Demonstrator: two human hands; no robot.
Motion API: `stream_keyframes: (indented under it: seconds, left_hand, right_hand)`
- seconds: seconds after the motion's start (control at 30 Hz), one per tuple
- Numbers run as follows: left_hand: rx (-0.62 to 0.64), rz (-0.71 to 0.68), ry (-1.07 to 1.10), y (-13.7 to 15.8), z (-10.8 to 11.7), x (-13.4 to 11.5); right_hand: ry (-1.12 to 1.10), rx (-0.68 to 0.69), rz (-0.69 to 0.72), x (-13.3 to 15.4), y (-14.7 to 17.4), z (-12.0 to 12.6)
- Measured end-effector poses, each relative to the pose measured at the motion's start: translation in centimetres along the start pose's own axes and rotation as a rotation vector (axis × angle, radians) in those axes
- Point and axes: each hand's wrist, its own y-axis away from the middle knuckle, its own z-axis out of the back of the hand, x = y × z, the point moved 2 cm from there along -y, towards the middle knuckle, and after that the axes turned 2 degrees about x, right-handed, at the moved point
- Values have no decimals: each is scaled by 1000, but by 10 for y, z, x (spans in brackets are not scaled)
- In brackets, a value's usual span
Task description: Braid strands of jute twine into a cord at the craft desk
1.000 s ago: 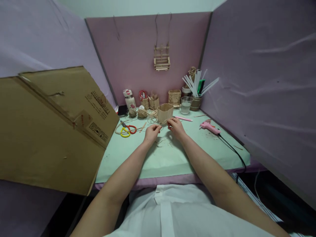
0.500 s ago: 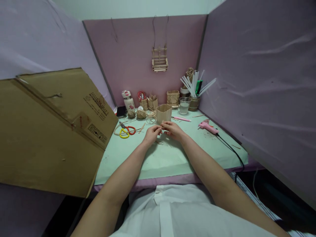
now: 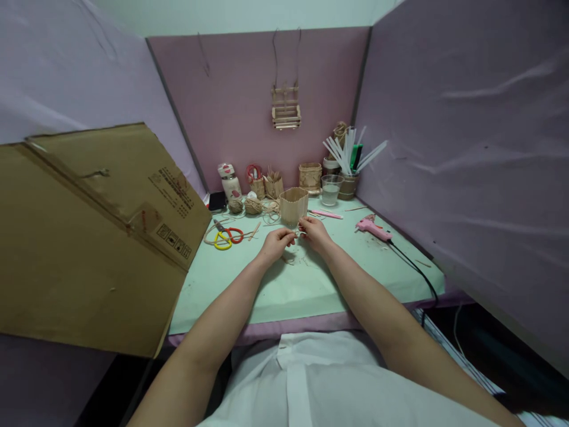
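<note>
Over the middle of the table, my left hand (image 3: 276, 242) and my right hand (image 3: 315, 233) face each other, fingertips pinched a small gap apart. Between them shows a thin tan strand of twine (image 3: 297, 234), mostly covered by the fingers. Right behind the hands stands a wavy-walled container of wooden sticks (image 3: 294, 207), upright and touched by neither hand. A loose curl of twine (image 3: 288, 260) lies on the table below the fingers. Left of my left hand rest scissors (image 3: 229, 235) with a yellow and a red handle, near some short sticks (image 3: 255, 230).
Twine balls (image 3: 253, 206), a bottle (image 3: 230, 182), stick holders (image 3: 274, 185) and a cup of water (image 3: 330, 191) line the back. A pink glue gun (image 3: 374, 228) with its cord lies right. A pink pen (image 3: 326, 213) lies behind. A large cardboard sheet (image 3: 102, 237) leans at left.
My hands have drawn slightly apart, the right one moving up and to the right. The strand between them shows more now. The container and tools stay in place.
</note>
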Motion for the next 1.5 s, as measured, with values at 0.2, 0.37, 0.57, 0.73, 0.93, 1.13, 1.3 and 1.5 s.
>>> stream_keyframes:
  seconds: [0.2,0.37,0.57,0.73,0.93,1.13,1.3,1.5]
  left_hand:
    - [25,-15,10,1,0,-3]
    - [-71,22,28,-2,5,0]
    - [-295,73,-131,-8,20,18]
    - [-292,58,-190,-11,22,25]
    - [-280,34,-251,-10,20,24]
    - [-247,3,-292,-8,19,20]
    - [-200,9,-294,-7,16,17]
    - [-202,23,-300,-6,15,16]
  right_hand:
    - [55,-55,-45,0,-2,4]
    - [434,-64,68,3,1,4]
    - [727,40,573,13,16,-10]
    - [736,243,767,13,25,-18]
    - [793,239,734,12,24,-17]
    - [691,176,670,10,19,-18]
    - [570,132,534,6,13,-17]
    - [441,181,348,3,11,-16]
